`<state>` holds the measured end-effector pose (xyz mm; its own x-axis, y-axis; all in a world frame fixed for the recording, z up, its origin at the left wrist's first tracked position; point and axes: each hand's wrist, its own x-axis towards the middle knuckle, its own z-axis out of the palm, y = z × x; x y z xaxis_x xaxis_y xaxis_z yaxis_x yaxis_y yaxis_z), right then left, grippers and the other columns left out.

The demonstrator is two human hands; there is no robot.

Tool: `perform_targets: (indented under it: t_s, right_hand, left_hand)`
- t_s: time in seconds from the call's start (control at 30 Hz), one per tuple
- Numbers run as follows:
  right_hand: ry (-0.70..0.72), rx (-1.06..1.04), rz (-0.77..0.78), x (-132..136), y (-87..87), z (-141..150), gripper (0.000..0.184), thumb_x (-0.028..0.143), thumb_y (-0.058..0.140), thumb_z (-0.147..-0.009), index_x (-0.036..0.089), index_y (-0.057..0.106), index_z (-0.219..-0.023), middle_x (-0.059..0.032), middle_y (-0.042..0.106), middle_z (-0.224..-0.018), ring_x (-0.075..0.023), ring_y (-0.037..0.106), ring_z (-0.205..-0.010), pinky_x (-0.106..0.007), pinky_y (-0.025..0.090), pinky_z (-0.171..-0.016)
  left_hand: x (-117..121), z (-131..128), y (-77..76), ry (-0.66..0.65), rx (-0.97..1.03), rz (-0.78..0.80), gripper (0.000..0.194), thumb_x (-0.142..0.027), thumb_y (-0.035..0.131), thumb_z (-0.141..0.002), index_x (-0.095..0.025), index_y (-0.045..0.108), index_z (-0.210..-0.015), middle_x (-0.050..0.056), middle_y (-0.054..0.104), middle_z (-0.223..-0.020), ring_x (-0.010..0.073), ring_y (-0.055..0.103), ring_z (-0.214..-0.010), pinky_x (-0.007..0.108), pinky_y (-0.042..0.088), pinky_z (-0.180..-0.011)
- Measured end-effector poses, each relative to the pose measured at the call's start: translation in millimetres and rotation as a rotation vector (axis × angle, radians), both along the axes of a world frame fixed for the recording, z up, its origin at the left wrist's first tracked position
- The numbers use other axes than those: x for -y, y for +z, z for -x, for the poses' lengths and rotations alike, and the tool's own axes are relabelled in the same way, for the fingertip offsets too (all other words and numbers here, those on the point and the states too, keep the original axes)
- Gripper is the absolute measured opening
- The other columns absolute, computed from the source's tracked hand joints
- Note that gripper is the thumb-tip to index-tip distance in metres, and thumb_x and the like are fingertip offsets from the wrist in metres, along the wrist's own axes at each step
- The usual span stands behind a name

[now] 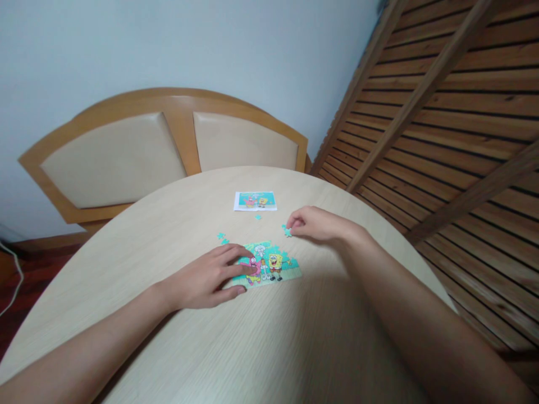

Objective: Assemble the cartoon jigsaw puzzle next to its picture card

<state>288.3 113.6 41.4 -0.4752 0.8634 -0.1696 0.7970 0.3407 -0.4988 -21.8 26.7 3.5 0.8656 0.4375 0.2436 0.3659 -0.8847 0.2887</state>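
Note:
A partly joined jigsaw puzzle (275,273) with cartoon figures lies on the round table. My left hand (210,276) rests on its left side, fingers spread and flat, covering part of the picture. Beyond the puzzle's upper right edge, my right hand (308,223) has its fingertips closed on a teal puzzle piece (288,231) at the tabletop. Loose teal pieces (221,236) lie just past my left fingers, and a single loose piece (258,217) sits farther off. Behind that is a picture card (255,201) with a similar cartoon scene.
The pale wooden table (168,348) has a curved edge. A bench with a wooden frame and cream panels (113,160) stands behind it, against a wall (189,45). Wooden slatted panels (455,123) rise close on the right. A white cable (19,272) hangs at the far left.

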Motion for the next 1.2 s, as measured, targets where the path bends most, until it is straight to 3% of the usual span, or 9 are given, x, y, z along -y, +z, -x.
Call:
perform_targets:
  t_s: [0.2, 0.73, 1.03, 1.2]
  right_hand:
    - [0.138, -0.060, 0.064, 8.6, 2.8, 9.3, 0.021, 0.021, 0.064, -0.084, 0.016, 0.076, -0.100, -0.0040, 0.073, -0.079, -0.0149, 0.059, -0.066, -0.025, 0.040, -0.058]
    - [0.233, -0.054, 0.044, 8.2, -1.3, 11.8, 0.027, 0.016, 0.060, -0.083, 0.017, 0.079, -0.102, -0.0021, 0.071, -0.075, -0.0141, 0.054, -0.064, -0.024, 0.039, -0.059]
    - [0.242, -0.017, 0.055, 11.5, 3.9, 15.9, 0.030, 0.015, 0.057, -0.085, 0.015, 0.078, -0.107, -0.0039, 0.074, -0.081, -0.0150, 0.057, -0.067, -0.024, 0.040, -0.059]
    - [0.258, -0.023, 0.003, 9.3, 0.0, 16.2, 0.033, 0.015, 0.053, -0.090, 0.018, 0.077, -0.113, -0.0059, 0.077, -0.097, -0.0163, 0.063, -0.077, -0.024, 0.044, -0.067]
  left_hand:
    - [-0.3, 0.2, -0.6, 0.002, -0.021, -0.002, 0.036, -0.035, 0.057, -0.100, -0.023, 0.060, -0.134, 0.015, 0.056, -0.135, 0.0316, 0.052, -0.126, 0.050, 0.048, -0.105]
    - [0.2, -0.9, 1.0, 0.007, -0.010, -0.002, 0.036, -0.035, 0.057, -0.100, -0.024, 0.060, -0.134, 0.014, 0.056, -0.135, 0.0317, 0.053, -0.125, 0.051, 0.048, -0.105]
    - [-0.5, 0.4, -0.4, 0.005, -0.037, -0.010, 0.038, -0.035, 0.056, -0.101, -0.024, 0.057, -0.137, 0.015, 0.054, -0.136, 0.0314, 0.050, -0.127, 0.051, 0.047, -0.106]
    - [-0.7, 0.9, -0.7, 0.001, -0.028, -0.011, 0.038, -0.034, 0.057, -0.100, -0.024, 0.058, -0.136, 0.015, 0.054, -0.136, 0.0316, 0.051, -0.126, 0.051, 0.048, -0.105]
